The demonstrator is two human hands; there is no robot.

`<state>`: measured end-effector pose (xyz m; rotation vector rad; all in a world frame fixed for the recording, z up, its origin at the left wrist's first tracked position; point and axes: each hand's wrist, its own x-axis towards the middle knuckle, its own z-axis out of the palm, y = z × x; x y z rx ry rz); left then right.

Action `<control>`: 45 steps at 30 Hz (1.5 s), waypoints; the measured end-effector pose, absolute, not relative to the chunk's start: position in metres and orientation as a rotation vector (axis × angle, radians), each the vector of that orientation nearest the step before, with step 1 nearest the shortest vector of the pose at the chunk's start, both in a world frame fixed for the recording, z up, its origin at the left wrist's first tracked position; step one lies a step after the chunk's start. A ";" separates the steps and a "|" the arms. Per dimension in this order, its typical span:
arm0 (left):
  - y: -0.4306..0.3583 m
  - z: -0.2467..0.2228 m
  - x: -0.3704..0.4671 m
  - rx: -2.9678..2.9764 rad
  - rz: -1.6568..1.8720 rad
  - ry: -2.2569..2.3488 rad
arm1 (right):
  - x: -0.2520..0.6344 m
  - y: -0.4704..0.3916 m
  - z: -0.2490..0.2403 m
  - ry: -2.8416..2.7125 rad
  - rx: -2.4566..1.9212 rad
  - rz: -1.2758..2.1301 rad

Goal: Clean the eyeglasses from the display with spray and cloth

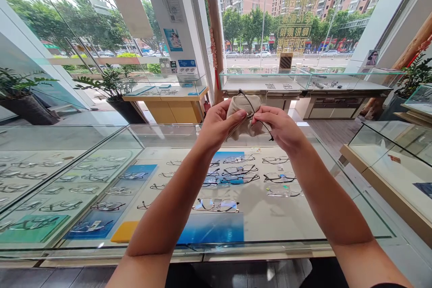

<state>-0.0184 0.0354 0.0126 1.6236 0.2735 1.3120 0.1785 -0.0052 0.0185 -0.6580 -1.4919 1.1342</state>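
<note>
Above a glass case [280,222], arms [168,189] outstretched, left fingers [237,118] clasping beige cloth [237,104], right fingers [266,117] pinching dark glasses [249,100]

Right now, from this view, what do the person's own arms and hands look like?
Ordinary human ones: the left hand and right hand are gloveless, with no ring showing. The forearms are bare, showing no watch, cables or markings. A dark sliver at the bottom right may be a sleeve; too little shows to tell.
</note>
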 end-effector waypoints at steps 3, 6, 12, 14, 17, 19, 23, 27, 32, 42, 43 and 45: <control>0.035 0.010 -0.015 1.635 1.384 0.278 | 0.178 -0.005 0.018 -1.506 -0.654 1.123; 0.035 0.007 -0.011 1.639 1.485 0.319 | 0.176 -0.004 0.016 -1.522 -0.630 1.111; 0.033 0.004 -0.003 1.622 1.675 0.375 | 0.169 0.000 0.012 -1.547 -0.598 1.089; 0.031 0.003 0.001 1.612 1.739 0.408 | 0.167 0.002 0.009 -1.563 -0.589 1.067; 0.030 0.000 0.004 1.566 1.796 0.446 | 0.162 0.004 0.006 -1.583 -0.578 1.044; 0.032 -0.001 0.004 1.529 1.808 0.457 | 0.160 0.005 0.004 -1.590 -0.573 1.051; 0.037 -0.004 0.002 1.506 1.778 0.474 | 0.158 0.007 0.001 -1.588 -0.586 1.059; 0.041 -0.003 -0.001 1.480 1.699 0.484 | 0.160 0.009 0.001 -1.564 -0.594 1.046; 0.043 0.000 -0.004 1.493 1.689 0.488 | 0.159 0.006 0.004 -1.525 -0.601 1.050; 0.038 0.005 -0.008 1.580 1.602 0.412 | 0.160 -0.002 0.011 -1.483 -0.629 1.016; 0.037 0.005 -0.008 1.582 1.584 0.401 | 0.161 -0.002 0.012 -1.481 -0.625 1.009; 0.036 0.006 -0.009 1.581 1.543 0.388 | 0.162 -0.002 0.013 -1.471 -0.620 1.004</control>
